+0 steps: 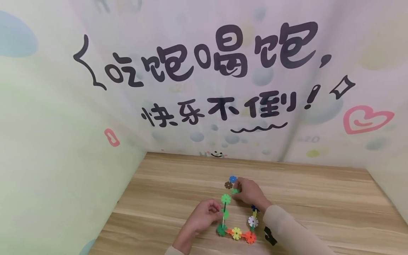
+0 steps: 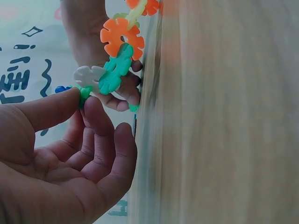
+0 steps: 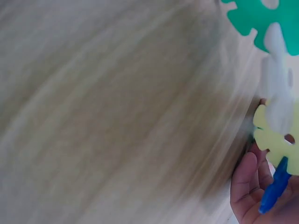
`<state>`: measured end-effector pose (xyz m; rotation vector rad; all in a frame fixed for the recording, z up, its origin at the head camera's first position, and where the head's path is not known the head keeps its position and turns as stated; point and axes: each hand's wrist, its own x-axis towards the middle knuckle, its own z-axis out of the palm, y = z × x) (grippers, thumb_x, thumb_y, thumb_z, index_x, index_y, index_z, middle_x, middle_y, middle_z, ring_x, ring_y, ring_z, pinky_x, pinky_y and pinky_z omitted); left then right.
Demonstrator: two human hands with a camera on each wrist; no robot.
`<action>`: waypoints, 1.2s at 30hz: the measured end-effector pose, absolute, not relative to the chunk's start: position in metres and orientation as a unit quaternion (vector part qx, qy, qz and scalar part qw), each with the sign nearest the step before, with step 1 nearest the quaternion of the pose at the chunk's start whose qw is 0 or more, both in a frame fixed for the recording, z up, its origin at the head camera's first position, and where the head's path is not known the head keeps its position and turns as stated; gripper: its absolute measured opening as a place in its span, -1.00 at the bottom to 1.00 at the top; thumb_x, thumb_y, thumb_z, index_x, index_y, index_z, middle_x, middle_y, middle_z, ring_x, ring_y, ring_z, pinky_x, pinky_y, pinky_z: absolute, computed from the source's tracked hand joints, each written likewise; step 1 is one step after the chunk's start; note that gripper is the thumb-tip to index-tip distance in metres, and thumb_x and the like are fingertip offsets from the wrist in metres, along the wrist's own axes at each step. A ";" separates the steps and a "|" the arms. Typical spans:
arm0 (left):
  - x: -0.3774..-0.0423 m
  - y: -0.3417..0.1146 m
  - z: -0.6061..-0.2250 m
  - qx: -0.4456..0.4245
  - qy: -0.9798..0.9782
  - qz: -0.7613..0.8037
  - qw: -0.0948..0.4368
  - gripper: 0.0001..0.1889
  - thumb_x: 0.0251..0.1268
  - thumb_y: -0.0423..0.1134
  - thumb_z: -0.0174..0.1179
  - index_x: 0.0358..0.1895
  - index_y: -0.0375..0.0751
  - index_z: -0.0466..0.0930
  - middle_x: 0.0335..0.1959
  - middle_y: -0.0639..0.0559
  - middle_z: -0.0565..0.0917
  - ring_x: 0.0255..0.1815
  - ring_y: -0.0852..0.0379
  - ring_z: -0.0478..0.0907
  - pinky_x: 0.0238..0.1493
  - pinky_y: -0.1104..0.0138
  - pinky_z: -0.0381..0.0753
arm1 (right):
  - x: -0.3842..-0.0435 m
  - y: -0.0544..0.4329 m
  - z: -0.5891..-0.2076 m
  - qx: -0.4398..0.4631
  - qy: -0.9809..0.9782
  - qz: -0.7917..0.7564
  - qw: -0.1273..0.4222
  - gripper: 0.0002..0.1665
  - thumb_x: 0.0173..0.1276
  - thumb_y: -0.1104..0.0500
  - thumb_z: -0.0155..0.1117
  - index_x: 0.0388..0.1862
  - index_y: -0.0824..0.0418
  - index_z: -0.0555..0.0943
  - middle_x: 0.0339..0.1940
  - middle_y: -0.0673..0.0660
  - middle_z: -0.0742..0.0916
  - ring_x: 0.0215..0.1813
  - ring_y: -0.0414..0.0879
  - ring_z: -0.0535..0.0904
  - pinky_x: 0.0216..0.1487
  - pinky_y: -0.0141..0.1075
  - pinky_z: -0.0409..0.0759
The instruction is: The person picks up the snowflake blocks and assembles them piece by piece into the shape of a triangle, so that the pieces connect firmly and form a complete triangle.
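A U-shaped chain of linked plastic snowflake discs, with a yellow disc [image 1: 236, 233] in its near side, lies in front of me in the head view. My left hand [image 1: 204, 214] pinches a light green disc [image 2: 85, 95] on the chain's left arm between thumb and index finger. Beyond the chain, my right hand [image 1: 250, 191] reaches down to the table, its fingertips on a loose green disc [image 1: 235, 191]. Beside those fingertips lie a blue disc [image 1: 233, 179] and a brown disc [image 1: 228, 185]. White, green and orange discs of the chain partly hide my right hand in the left wrist view.
The wooden table [image 1: 159, 198] meets a printed curtain [image 1: 191, 141] at the back and sides. A small black object [image 1: 270, 236] lies right of the chain, beside my right sleeve [image 1: 296, 230].
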<state>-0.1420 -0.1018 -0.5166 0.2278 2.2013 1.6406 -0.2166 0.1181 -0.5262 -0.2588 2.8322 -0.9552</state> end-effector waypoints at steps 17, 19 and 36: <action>-0.139 -0.102 -0.518 0.089 0.775 0.596 0.191 -0.90 0.30 -0.37 0.30 -0.21 -0.26 0.58 -0.37 -0.01 0.58 -0.34 0.10 0.51 -0.36 0.37 0.51 | -0.203 0.130 -0.500 -0.109 0.902 -0.415 0.041 -0.90 0.39 0.25 0.34 -0.19 0.06 0.71 -0.38 -0.09 0.68 -0.30 -0.18 0.56 -0.26 -0.23 0.60; -0.139 -0.102 -0.518 0.091 0.773 0.598 0.191 -0.91 0.30 -0.37 0.29 -0.21 -0.27 0.58 -0.37 -0.02 0.58 -0.34 0.10 0.51 -0.35 0.37 0.51 | -0.200 0.129 -0.492 -0.117 0.889 -0.440 0.049 -0.91 0.42 0.23 0.31 -0.17 0.07 0.70 -0.38 -0.05 0.68 -0.32 -0.15 0.56 -0.30 -0.25 0.58; -0.140 -0.101 -0.515 0.111 0.761 0.611 0.189 -0.94 0.33 -0.42 0.25 -0.21 -0.32 0.58 -0.39 -0.01 0.58 -0.37 0.13 0.52 -0.31 0.28 0.57 | -0.192 0.127 -0.476 -0.202 0.855 -0.474 0.061 -0.85 0.48 0.28 0.22 -0.15 0.04 0.66 -0.29 0.07 0.69 -0.24 -0.05 0.59 -0.26 -0.25 0.61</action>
